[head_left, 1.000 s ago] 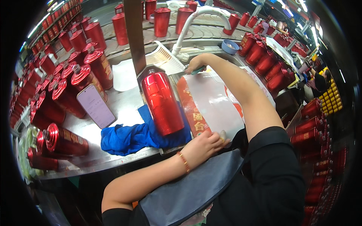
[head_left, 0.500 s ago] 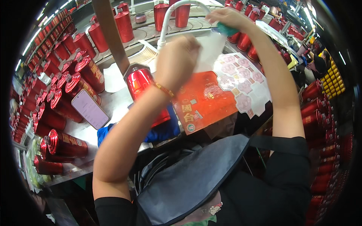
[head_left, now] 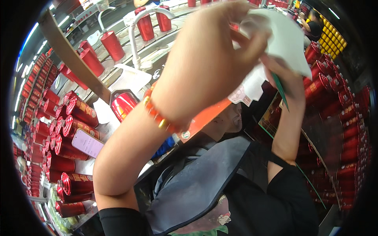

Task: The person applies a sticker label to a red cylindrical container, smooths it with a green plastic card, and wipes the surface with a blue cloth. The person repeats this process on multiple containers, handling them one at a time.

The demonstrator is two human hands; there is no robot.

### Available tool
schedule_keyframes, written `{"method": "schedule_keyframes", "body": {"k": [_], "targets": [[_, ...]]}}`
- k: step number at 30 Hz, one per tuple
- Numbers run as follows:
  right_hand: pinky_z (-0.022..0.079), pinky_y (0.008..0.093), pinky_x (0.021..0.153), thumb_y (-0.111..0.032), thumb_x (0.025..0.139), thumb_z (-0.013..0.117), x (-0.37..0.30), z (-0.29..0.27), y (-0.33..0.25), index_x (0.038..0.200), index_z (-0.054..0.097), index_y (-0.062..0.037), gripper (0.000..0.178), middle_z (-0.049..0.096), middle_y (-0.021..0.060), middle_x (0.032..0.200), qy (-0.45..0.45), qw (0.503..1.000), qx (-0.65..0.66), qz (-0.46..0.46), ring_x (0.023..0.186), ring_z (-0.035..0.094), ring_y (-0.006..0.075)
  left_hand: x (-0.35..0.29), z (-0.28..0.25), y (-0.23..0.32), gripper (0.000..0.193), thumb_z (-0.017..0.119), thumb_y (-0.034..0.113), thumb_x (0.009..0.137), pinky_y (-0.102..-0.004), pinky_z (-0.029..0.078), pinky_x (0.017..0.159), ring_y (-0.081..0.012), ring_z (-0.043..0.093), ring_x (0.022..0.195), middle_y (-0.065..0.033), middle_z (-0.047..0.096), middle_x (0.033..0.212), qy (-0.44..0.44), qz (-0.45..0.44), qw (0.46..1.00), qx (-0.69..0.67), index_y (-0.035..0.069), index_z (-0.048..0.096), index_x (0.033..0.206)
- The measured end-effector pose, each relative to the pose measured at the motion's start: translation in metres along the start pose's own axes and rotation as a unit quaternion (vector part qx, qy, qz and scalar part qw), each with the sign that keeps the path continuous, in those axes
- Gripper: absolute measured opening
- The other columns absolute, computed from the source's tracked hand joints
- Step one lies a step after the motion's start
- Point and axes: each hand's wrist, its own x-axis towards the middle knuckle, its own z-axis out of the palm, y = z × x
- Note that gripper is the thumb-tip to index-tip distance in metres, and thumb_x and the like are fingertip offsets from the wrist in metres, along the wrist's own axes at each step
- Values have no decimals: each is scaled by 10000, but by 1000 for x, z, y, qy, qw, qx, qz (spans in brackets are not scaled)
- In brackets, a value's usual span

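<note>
My left hand (head_left: 214, 59), with a beaded bracelet on its wrist, reaches up and right across the bench. Its blurred fingers are closed at the near edge of a curved white sheet (head_left: 291, 41). Below that sheet, my right hand (head_left: 289, 80) is closed around a thin green flat piece (head_left: 279, 90) that sticks out past the palm. Partly behind my left forearm lies a shiny red bottle (head_left: 124, 105). An orange-red panel (head_left: 208, 121) shows under my left wrist, and a sheet of pinkish stickers (head_left: 249, 91) lies beside it.
A phone (head_left: 87, 142) leans against crowded red bottles (head_left: 75, 183) on the left. A brown post (head_left: 73, 55) and a white curved pipe (head_left: 134, 39) stand ahead. Several red bottles (head_left: 334, 86) are stacked at right. A co-worker (head_left: 315, 25) is at the far right.
The view has turned rightward. Both hands have moved right with the white sheet, away from the panel; my right hand has come down and my left fingers now meet the sheet's edge.
</note>
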Motion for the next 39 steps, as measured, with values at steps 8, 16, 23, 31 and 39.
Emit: {"method": "schedule_keyframes", "body": {"k": [8,16,23,31,39], "targets": [[529,229,607,-214,899,775,-105,-94,37,1041,758,77,324,751,137,891,-259,957,59,116,684,681,121,-85,-54,17,531,541,218,1069,-296,611,832,-245,687,1138,-242,563,1455,81,-91,992,-43,-88,450,1493],[559,376,811,-148,924,722,-76,3,227,1112,713,7,244,738,182,956,-199,902,-333,189,874,720,261,-158,-86,10,441,512,188,1071,-262,563,731,-205,693,1055,-226,638,1346,285,-133,944,-102,-92,536,1410],[539,487,927,-313,899,731,-75,34,297,1301,632,-58,486,683,224,1254,-122,848,-460,233,1167,651,397,-210,-97,-8,392,527,157,1063,-281,543,703,-219,673,1029,-209,642,1331,370,-175,909,-80,-72,560,1379],[587,344,842,-320,892,784,-13,29,55,1173,760,-56,386,784,101,971,-593,722,-248,254,926,761,234,-280,-81,-33,387,571,196,1023,-309,568,729,-237,676,978,-240,610,1259,389,-215,889,114,-66,582,1307],[551,346,820,-205,979,674,232,147,76,1170,758,-36,269,749,120,922,-463,814,-349,-29,831,708,237,-314,-83,-47,320,605,123,966,-335,560,792,-281,676,966,-261,634,1187,241,-229,893,302,-52,631,1234]]}}
